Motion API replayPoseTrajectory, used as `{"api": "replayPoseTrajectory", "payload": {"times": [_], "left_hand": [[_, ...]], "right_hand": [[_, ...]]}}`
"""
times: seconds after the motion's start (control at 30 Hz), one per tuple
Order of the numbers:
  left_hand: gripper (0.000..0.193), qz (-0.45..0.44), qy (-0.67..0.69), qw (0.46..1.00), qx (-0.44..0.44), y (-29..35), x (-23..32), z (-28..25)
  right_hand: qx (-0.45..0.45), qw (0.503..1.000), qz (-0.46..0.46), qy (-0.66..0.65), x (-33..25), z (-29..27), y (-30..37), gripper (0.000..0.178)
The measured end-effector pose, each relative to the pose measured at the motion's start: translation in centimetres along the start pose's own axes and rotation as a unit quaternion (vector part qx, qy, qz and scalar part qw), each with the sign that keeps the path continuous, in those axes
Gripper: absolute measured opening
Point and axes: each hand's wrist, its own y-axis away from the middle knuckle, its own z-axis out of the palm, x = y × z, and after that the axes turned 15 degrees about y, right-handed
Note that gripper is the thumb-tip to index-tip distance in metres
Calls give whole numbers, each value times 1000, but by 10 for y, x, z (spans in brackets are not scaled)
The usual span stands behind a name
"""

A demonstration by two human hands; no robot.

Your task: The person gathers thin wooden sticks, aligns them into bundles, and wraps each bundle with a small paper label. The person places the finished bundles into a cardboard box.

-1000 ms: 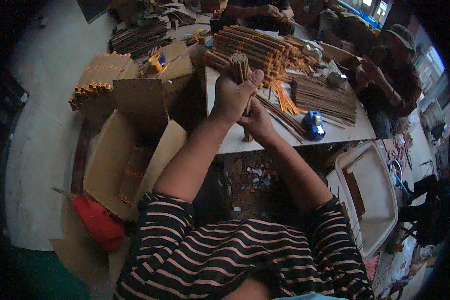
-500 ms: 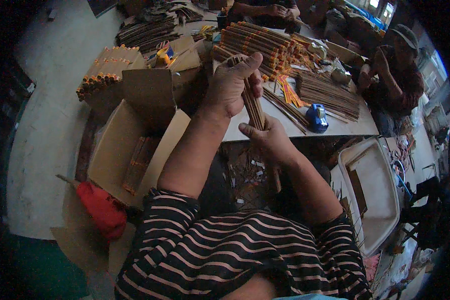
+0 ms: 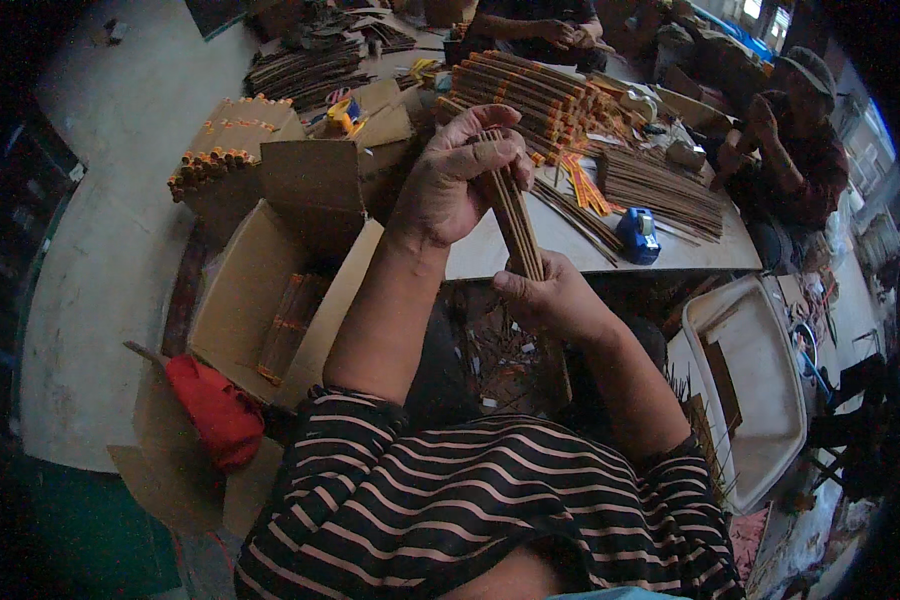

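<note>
A slim bundle of brown incense sticks (image 3: pixel 517 225) is held on a slant before me, above the near table edge. My left hand (image 3: pixel 455 180) is closed round its upper part, the thumb lying across the front. Lower down, my right hand (image 3: pixel 560 298) grips the same bundle with the thumb on its near side; the sticks' lower ends are hidden. Beyond my hands lie a spread of loose brown sticks (image 3: pixel 660 195), red and yellow paper strips (image 3: pixel 585 183) and a blue tape dispenser (image 3: pixel 639 236). Banded bundles (image 3: pixel 520 95) are stacked behind them.
On my left stands an open cardboard box (image 3: pixel 220 310) with banded bundles inside; more bundles (image 3: pixel 240 125) lie behind it. A red cloth (image 3: pixel 213 412) hangs nearer me. The white tub (image 3: pixel 780 370) is on my right. Two people sit across the table (image 3: pixel 480 255).
My left thumb has come down from sticking up to lying across the sticks. My right hand has shifted slightly right and nearer to me, still gripping the bundle.
</note>
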Motion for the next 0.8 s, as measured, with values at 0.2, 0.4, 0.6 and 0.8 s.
{"api": "replayPoseTrajectory", "payload": {"times": [0.2, 0.4, 0.6, 0.8], "left_hand": [[44, 23, -127, 991, 36, 13, 2, 15], [44, 65, -121, 989, 50, 18, -3, 25], [33, 151, -150, 961, 177, 19, -11, 21], [27, 56, -5, 991, 125, 17, -5, 11]], "right_hand": [[18, 1000, 15, 17, 0, 3, 2, 26], [78, 994, -23, 66, 9, 6, -2, 24], [170, 950, -64, 253, 18, 14, -11, 21], [76, 993, 5, 89, 12, 17, -4, 22]]}}
